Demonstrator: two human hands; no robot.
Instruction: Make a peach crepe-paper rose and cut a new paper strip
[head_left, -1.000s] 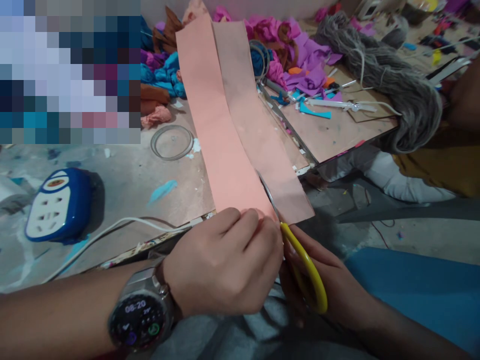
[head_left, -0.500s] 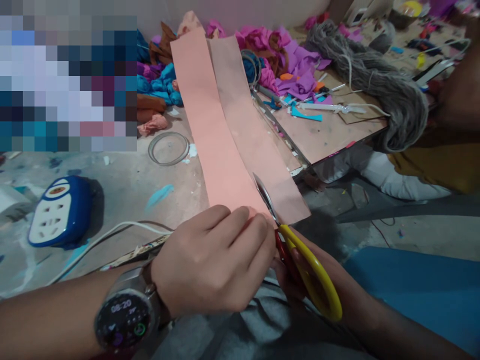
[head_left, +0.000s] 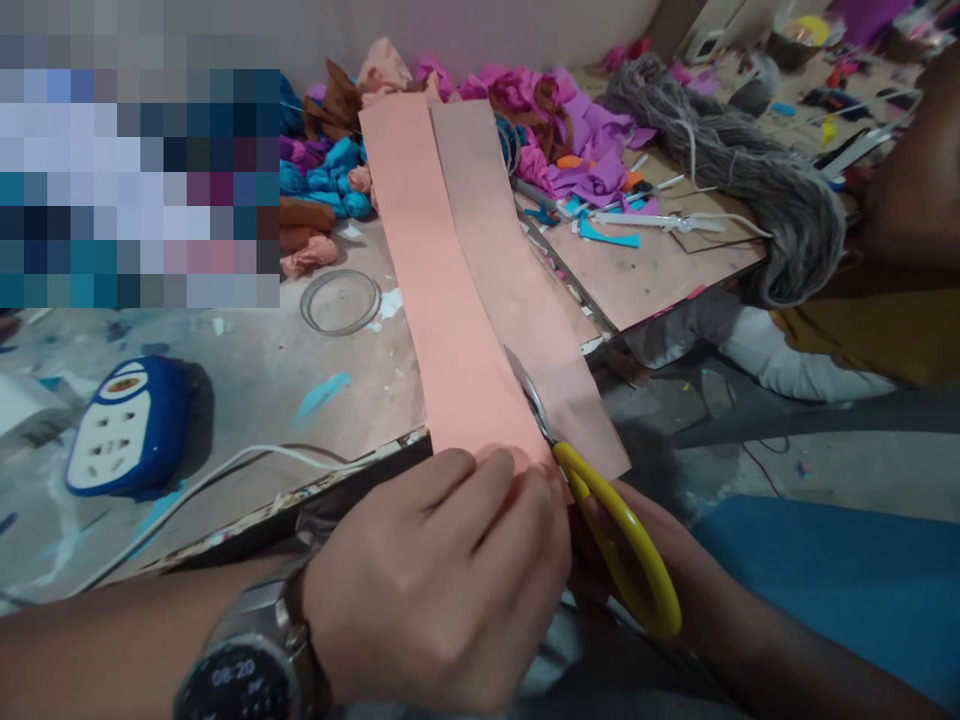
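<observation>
Fingers curled, my left hand [head_left: 450, 570] pinches the near end of a long peach paper strip [head_left: 427, 270]. A watch [head_left: 247, 660] is on that wrist. My right hand [head_left: 637, 530], partly hidden behind the handles, is closed on scissors [head_left: 622, 540] with a yellow handle loop. Their metal blades lie at the strip's right edge, where a cut parts it from a paler paper piece [head_left: 517, 230]. Both pieces stretch away from me over the table edge toward the back. The right fingers are mostly out of sight.
A blue and white power socket [head_left: 127, 430] and a clear ring [head_left: 340, 303] lie on the table at left. Crumpled coloured paper [head_left: 592, 130] and a grey yarn bundle [head_left: 735, 170] sit at the back. Another person's leg [head_left: 810, 350] shows at right, near a blue surface [head_left: 825, 590].
My left hand has shifted slightly down and right with the paper's near end. The paper's far end appears lower in view. The scissors stay at nearly the same spot, blades closer together.
</observation>
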